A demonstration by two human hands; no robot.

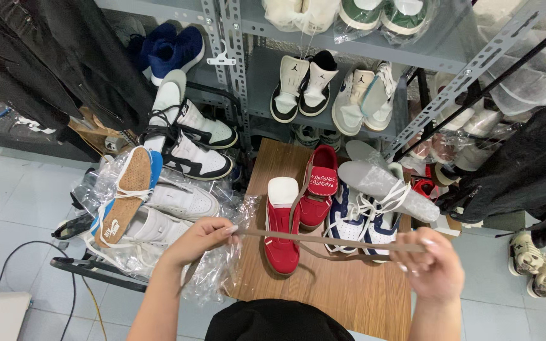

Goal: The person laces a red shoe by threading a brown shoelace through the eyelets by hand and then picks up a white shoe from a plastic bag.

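Observation:
My left hand and my right hand pinch the two ends of a flat beige shoelace, stretched taut between them above a small wooden table. Just beyond the lace, a pair of red sneakers lies on the table, one with its white insole showing, the other with its red tongue up. A loop of the lace hangs down toward the red sneakers. To their right sits a pair of navy and white sneakers with loose white laces.
A grey insole lies over the navy pair. To the left, a rack holds several white sneakers in clear plastic. Grey metal shelves behind carry more sneakers. Dark clothes hang at both sides. A cable runs over the tiled floor.

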